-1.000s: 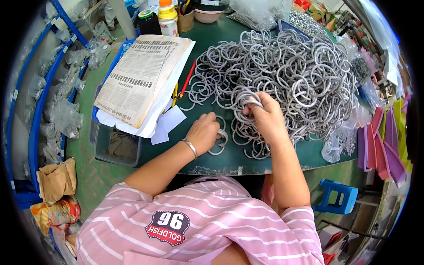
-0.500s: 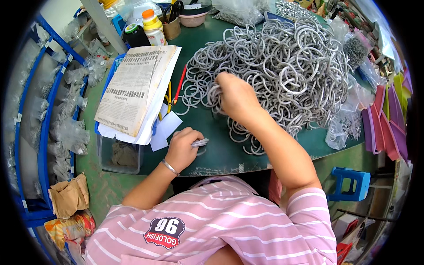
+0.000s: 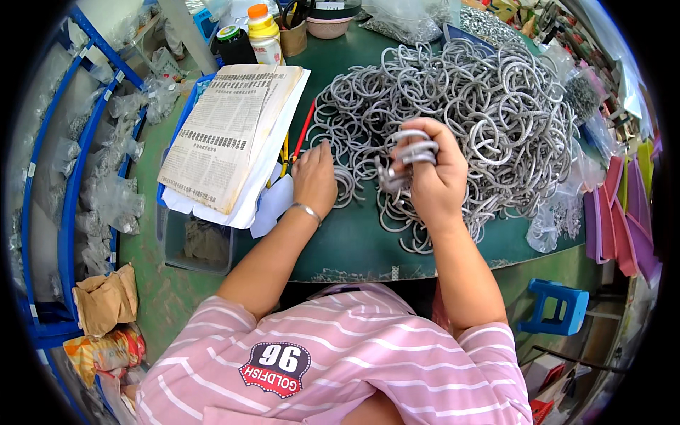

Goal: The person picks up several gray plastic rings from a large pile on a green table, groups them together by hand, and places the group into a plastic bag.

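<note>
A large tangled heap of grey metal rings [image 3: 496,134] covers much of the green table. My right hand [image 3: 440,177] is raised over the heap's near left side, its fingers curled round several grey rings [image 3: 418,152], slightly blurred. At the heap's left edge, my left hand [image 3: 315,180] is low over the table with its back up and fingers bent. A small bunch of nested rings [image 3: 348,188] juts out from its right side. The hand appears to grip them, though its fingertips are partly hidden.
Newspaper sheets [image 3: 219,134] lie left of my left hand, beside a red pencil [image 3: 304,131] and white paper. Below them is a clear plastic box [image 3: 200,244]. Bottles [image 3: 264,39] and a cup stand behind. Bagged small parts [image 3: 559,205] lie right; a blue stool [image 3: 557,307] is below.
My right hand has lifted from the heap and moved right, now with several rings in its fingers. My left hand has moved up and forward from the table's front edge towards the heap.
</note>
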`<state>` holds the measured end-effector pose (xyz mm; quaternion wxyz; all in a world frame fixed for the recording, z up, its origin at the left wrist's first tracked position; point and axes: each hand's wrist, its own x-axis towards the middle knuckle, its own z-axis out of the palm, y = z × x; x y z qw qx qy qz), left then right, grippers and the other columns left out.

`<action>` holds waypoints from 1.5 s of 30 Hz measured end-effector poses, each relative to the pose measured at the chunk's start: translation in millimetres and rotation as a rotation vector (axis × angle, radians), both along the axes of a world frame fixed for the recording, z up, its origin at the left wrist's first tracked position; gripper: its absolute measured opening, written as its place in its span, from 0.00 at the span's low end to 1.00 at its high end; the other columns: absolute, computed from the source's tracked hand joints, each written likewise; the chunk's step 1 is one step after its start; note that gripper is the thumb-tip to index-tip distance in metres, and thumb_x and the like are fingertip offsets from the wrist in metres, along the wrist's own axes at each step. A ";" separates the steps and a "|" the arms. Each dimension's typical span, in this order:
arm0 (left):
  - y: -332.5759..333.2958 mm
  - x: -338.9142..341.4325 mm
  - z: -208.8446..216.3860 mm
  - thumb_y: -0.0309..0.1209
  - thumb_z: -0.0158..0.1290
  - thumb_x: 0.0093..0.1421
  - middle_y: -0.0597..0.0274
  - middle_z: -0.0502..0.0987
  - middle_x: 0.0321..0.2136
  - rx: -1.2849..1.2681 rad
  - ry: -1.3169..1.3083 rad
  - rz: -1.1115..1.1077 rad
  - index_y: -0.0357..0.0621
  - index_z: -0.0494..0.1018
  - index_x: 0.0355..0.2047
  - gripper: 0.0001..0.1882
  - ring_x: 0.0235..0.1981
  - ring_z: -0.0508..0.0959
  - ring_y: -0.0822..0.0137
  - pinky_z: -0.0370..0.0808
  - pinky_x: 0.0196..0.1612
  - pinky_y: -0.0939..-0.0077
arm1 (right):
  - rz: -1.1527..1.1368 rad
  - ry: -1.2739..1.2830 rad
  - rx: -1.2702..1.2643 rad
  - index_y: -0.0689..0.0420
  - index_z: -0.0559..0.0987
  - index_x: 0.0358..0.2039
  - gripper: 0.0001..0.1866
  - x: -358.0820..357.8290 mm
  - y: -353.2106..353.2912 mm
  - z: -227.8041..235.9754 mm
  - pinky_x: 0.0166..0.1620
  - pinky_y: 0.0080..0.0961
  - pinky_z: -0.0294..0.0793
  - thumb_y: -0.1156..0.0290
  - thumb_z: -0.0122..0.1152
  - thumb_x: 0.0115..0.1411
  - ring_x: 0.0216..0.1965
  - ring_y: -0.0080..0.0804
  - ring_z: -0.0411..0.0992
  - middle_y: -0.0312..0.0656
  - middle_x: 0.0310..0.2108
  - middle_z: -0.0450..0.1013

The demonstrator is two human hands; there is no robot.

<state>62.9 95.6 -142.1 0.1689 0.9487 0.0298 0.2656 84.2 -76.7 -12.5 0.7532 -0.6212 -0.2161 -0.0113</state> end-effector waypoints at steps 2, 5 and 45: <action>-1.7 7.0 4.4 0.20 0.49 0.47 0.52 0.70 0.37 0.040 0.062 0.015 0.35 0.70 0.39 0.16 0.45 0.69 0.52 0.66 0.45 0.56 | 0.028 0.010 -0.120 0.61 0.73 0.40 0.18 -6.8 -10.6 -7.4 0.30 0.15 0.71 0.89 0.39 0.52 0.27 0.18 0.69 0.35 0.30 0.71; -3.8 9.8 7.2 0.21 0.50 0.45 0.52 0.69 0.34 0.085 0.183 0.031 0.37 0.71 0.30 0.09 0.40 0.69 0.52 0.66 0.41 0.54 | 0.028 0.058 -0.203 0.61 0.74 0.40 0.17 -17.7 -24.1 -31.3 0.29 0.14 0.70 0.88 0.40 0.53 0.26 0.17 0.68 0.34 0.29 0.70; 8.3 -87.5 18.5 0.19 0.52 0.41 0.52 0.73 0.30 -0.131 0.359 -0.199 0.40 0.68 0.33 0.15 0.33 0.74 0.51 0.68 0.36 0.60 | -0.060 -0.665 -1.033 0.61 0.72 0.43 0.25 -21.9 -7.7 -68.3 0.37 0.37 0.67 0.85 0.54 0.39 0.36 0.44 0.69 0.45 0.31 0.71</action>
